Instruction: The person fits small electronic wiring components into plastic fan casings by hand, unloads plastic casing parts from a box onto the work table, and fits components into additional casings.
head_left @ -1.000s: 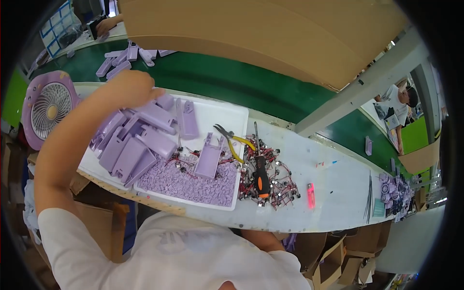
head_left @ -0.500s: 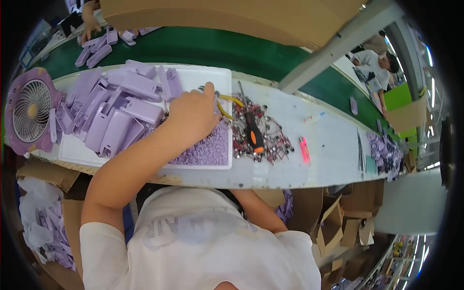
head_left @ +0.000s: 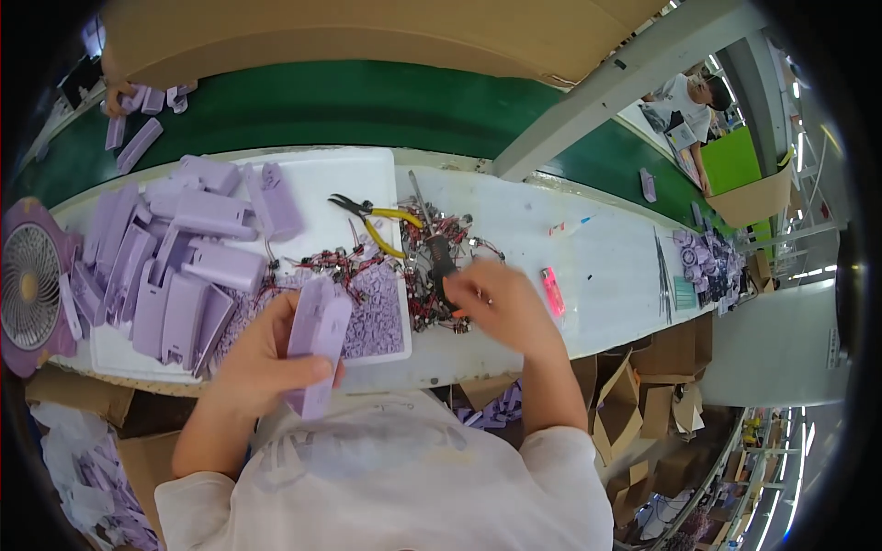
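My left hand [head_left: 262, 363] is closed around a long light-purple plastic housing [head_left: 317, 340], tilted upright just over the front edge of a white tray [head_left: 331, 174]. My right hand [head_left: 507, 303], blurred, has its fingers curled around the lower end of a screwdriver [head_left: 439, 253] with a black and orange handle. That screwdriver lies across a heap of small red-and-black wired parts [head_left: 459, 225]. Yellow-handled pliers [head_left: 397, 215] rest over the tray's right rim. In the tray are stacked purple housings [head_left: 211, 211] and a bed of tiny purple pieces [head_left: 375, 317].
A purple fan [head_left: 37, 275] stands left of the tray. On the bench to the right lies a pink lighter [head_left: 552, 292]. Behind runs a green conveyor [head_left: 322, 106], under a large cardboard box [head_left: 367, 32] and a slanted grey post [head_left: 597, 87]. Another person's hand [head_left: 117, 98] touches purple parts.
My left hand has drawn back from the pliers and now holds a purple housing. My right hand has come up from below the bench edge to the screwdriver. The view has shifted.
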`<action>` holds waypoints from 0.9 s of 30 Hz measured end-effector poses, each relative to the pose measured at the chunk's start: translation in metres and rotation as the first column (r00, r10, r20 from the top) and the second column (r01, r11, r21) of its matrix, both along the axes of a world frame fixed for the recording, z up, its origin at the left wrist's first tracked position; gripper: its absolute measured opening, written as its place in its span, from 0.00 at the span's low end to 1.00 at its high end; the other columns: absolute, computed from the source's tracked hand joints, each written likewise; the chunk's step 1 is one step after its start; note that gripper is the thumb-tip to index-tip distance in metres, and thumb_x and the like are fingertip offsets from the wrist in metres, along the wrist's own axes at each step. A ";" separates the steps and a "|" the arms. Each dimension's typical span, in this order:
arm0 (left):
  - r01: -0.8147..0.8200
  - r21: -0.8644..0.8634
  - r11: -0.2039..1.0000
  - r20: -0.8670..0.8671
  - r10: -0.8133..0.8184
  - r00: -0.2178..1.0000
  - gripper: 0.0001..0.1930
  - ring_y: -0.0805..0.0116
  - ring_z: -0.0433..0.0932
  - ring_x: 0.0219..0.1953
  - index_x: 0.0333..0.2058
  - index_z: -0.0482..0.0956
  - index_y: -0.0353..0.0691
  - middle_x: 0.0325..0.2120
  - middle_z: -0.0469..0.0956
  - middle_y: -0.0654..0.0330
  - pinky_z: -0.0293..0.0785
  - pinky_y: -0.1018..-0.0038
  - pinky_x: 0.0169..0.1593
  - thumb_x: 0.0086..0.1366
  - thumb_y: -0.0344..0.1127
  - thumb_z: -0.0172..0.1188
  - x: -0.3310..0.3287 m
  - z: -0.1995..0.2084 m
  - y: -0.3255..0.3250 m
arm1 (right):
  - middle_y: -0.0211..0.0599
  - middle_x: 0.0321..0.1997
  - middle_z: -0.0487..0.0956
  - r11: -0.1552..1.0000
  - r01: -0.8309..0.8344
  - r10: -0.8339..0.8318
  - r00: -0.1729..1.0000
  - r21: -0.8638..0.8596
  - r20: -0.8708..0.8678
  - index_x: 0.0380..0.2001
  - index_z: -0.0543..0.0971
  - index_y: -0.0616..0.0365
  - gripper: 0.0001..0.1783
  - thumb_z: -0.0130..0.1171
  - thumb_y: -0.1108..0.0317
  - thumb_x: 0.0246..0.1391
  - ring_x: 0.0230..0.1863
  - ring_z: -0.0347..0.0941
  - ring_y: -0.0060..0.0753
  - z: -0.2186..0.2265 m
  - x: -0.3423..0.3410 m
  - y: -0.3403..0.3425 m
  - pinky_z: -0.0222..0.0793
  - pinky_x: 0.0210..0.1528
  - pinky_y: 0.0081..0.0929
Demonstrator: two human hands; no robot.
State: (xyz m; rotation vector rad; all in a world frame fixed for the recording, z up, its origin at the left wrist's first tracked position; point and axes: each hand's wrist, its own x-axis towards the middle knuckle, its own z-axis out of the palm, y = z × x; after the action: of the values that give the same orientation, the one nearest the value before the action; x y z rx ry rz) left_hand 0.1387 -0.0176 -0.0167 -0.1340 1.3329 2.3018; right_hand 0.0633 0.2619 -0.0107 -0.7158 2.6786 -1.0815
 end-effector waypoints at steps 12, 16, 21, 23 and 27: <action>0.036 0.015 0.999 0.187 -0.038 0.982 0.33 0.67 0.75 0.36 0.58 0.53 0.42 0.42 0.72 0.51 0.74 0.70 0.42 0.55 0.25 0.56 -0.024 -0.001 0.015 | 0.43 0.31 0.72 0.941 -0.152 0.198 0.972 0.303 -0.127 0.30 0.79 0.61 0.08 0.58 0.70 0.44 0.37 0.69 0.46 -0.037 -0.124 -0.044 0.66 0.40 0.36; -0.020 0.116 0.993 0.177 -0.001 0.984 0.34 0.66 0.72 0.42 0.62 0.46 0.47 0.43 0.71 0.51 0.73 0.68 0.44 0.59 0.24 0.49 -0.024 0.001 0.010 | 0.38 0.28 0.76 0.954 0.045 -0.038 0.999 -0.298 0.028 0.31 0.76 0.64 0.06 0.53 0.72 0.52 0.30 0.73 0.32 -0.016 -0.098 -0.052 0.68 0.33 0.25; -0.147 -0.021 0.989 0.117 0.148 0.982 0.28 0.70 0.72 0.43 0.57 0.55 0.39 0.40 0.73 0.56 0.73 0.71 0.41 0.58 0.25 0.54 -0.020 -0.004 0.014 | 0.38 0.36 0.74 0.780 0.152 0.307 0.752 -0.607 0.583 0.34 0.74 0.66 0.05 0.53 0.79 0.52 0.32 0.74 0.25 0.021 -0.033 -0.079 0.71 0.35 0.22; -0.260 0.008 0.966 0.111 0.257 0.960 0.22 0.71 0.73 0.39 0.50 0.62 0.36 0.38 0.74 0.59 0.72 0.73 0.39 0.57 0.25 0.57 -0.019 -0.002 0.020 | 0.36 0.36 0.73 0.713 0.096 0.373 0.787 -0.694 0.492 0.35 0.74 0.65 0.06 0.53 0.81 0.52 0.36 0.72 0.24 0.013 -0.021 -0.088 0.69 0.37 0.20; -0.351 0.059 0.935 0.124 0.342 0.932 0.17 0.72 0.74 0.34 0.43 0.67 0.36 0.34 0.75 0.60 0.72 0.74 0.38 0.55 0.24 0.59 -0.020 -0.002 0.024 | 0.34 0.36 0.71 0.706 0.099 0.366 0.797 -0.701 0.480 0.35 0.74 0.65 0.07 0.55 0.82 0.50 0.39 0.69 0.23 0.005 -0.007 -0.095 0.67 0.38 0.20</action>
State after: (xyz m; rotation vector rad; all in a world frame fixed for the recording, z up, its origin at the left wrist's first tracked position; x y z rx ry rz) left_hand 0.1188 0.0064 -0.0186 -0.5023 1.2378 2.5891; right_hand 0.0564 0.1674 -0.0054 -0.5247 1.6048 -1.9239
